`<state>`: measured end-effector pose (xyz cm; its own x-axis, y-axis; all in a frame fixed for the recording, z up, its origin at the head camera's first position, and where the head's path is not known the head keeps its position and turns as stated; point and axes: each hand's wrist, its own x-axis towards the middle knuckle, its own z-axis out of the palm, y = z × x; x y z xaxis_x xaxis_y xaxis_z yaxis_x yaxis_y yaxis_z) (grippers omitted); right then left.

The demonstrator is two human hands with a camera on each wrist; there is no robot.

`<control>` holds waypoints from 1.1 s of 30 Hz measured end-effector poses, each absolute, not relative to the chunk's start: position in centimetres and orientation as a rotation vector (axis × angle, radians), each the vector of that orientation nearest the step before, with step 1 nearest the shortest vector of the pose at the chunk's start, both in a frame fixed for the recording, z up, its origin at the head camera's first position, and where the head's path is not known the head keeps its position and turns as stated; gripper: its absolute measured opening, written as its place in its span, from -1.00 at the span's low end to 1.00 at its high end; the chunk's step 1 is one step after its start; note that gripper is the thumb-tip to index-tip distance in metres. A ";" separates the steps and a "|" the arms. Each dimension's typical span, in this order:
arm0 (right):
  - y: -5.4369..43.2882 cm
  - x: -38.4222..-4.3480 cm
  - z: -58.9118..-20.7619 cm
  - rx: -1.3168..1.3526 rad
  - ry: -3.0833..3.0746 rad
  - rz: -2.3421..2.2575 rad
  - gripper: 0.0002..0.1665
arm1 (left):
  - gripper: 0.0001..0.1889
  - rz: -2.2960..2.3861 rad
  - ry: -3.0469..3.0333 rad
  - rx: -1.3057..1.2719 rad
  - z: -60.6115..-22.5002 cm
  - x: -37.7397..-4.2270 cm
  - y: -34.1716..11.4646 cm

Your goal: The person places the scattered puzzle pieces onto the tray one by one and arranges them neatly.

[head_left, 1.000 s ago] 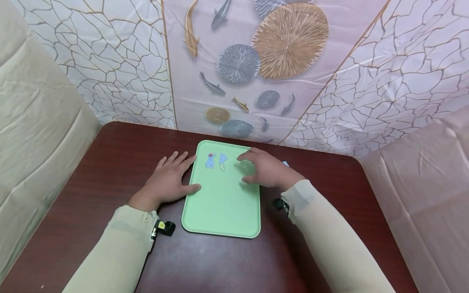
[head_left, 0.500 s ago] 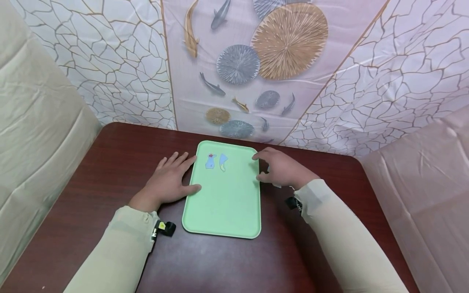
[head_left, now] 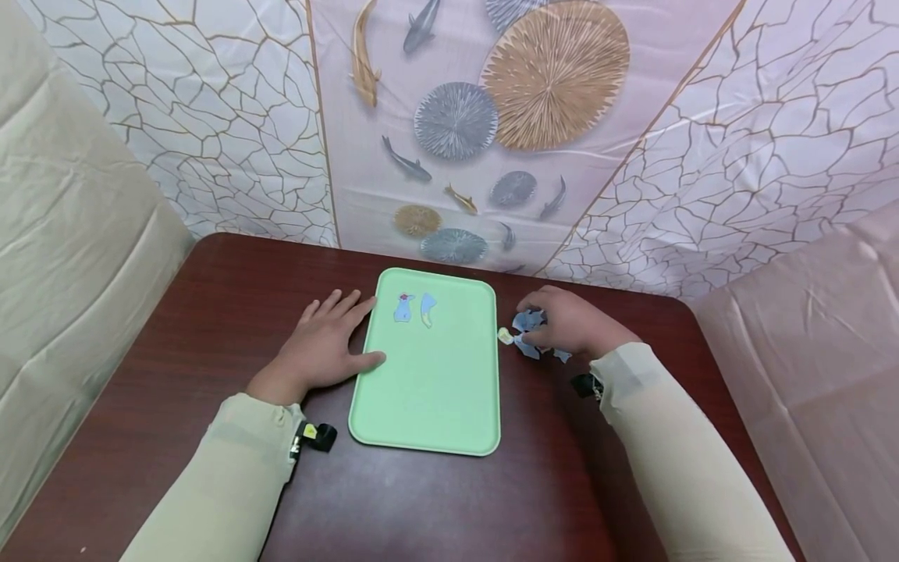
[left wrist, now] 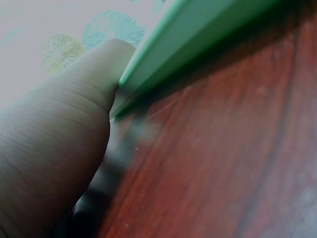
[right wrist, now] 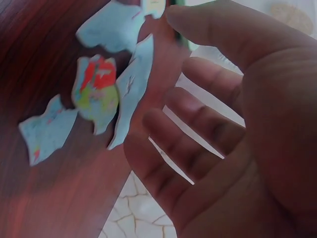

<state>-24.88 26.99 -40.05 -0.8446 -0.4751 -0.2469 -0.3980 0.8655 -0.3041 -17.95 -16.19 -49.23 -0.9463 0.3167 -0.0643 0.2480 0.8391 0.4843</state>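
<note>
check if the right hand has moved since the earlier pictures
Yes. In the head view, the right hand has moved rightward, from over the green tray to the loose pieces beyond the tray's right edge.

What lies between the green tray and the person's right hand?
In the head view, a small pale yellow piece and parts of blue pieces lie between the green tray and right hand.

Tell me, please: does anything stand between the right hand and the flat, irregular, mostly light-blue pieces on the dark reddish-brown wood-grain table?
Nothing visible does: in the right wrist view, no object separates the right hand from the pieces. The pale green rectangular tray lies beside the pieces, not between.
</note>
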 end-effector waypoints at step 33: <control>28.6 -25.1 -41.3 -0.423 2.683 -0.189 -0.33 | 0.10 0.721 2.872 0.437 -49.5 -18.1 -16.3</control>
<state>-25.10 28.60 -41.27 -0.8671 -0.3214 -0.3806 -0.2650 0.9446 -0.1939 -18.10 -16.29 -49.48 -0.9467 0.3139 -0.0717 0.2428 0.8423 0.4811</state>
